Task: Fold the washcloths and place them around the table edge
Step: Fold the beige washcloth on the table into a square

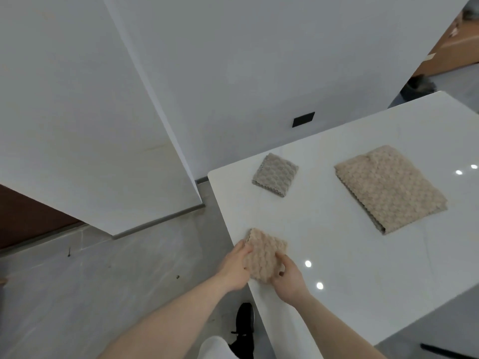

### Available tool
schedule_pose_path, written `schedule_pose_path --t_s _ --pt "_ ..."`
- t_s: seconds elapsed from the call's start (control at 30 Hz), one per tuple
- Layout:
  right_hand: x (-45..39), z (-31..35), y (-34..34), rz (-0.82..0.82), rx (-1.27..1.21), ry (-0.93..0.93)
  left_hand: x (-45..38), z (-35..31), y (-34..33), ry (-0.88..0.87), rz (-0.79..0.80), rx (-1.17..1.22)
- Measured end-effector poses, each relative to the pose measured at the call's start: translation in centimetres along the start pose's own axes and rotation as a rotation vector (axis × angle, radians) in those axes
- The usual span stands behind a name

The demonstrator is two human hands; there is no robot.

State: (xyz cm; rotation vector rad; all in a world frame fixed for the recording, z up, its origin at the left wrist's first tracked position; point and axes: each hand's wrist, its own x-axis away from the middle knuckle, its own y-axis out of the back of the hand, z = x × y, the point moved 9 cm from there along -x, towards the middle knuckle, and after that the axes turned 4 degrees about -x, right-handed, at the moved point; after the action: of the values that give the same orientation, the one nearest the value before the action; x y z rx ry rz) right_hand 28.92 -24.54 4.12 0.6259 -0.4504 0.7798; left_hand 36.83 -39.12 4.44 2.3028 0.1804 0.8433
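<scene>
- A folded beige washcloth (264,255) lies at the near left edge of the white surface (350,268), held between both hands.
- The left hand (234,268) holds the cloth's left side, thumb over the top; its fingers appear to be tucked under the fabric, though they are hidden from this angle.
- The right hand (286,277) pinches the cloth's near right corner, fingers curled onto it.
- A second small folded washcloth (275,174), greyer in tone, sits farther along the same left edge, near the far corner and well apart from the one being handled.
- A larger stack of washcloths (390,187), only loosely folded, rests toward the middle of the surface.
- The fabric looks soft, thick and bubbly in texture, so it is likely light, limp and prone to springing open at the fold.
- It seems best held at opposite edges or corners, with the layers pinched together, and pressed flat once set down.
- The glossy surface may let the cloth slide when nudged, so squaring it to the edge should need little force.
</scene>
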Motion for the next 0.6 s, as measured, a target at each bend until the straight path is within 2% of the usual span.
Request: schedule_pose_path --t_s 0.07,0.13,0.23,0.43,0.6 --pt "0.5 0.2 -0.1 0.0 0.034 0.0 0.7 0.0 0.1 -0.006 -0.037 -0.131" --pt "0.7 -0.2 -0.2 0.014 0.084 -0.001 1.6 -0.9 0.1 -0.086 -0.081 -0.255" --pt "0.8 -1.1 -0.4 0.052 0.189 -0.011 2.5 -2.2 -1.2 -0.195 -0.049 -0.385" --pt "1.7 -1.2 0.2 0.085 0.24 -0.042 2.4 -1.1 -3.7 -0.141 0.191 -0.47" --pt "2.8 -1.7 1.8 0.043 0.16 -0.064 2.3 -4.3 -3.3 -0.186 0.117 -0.435"
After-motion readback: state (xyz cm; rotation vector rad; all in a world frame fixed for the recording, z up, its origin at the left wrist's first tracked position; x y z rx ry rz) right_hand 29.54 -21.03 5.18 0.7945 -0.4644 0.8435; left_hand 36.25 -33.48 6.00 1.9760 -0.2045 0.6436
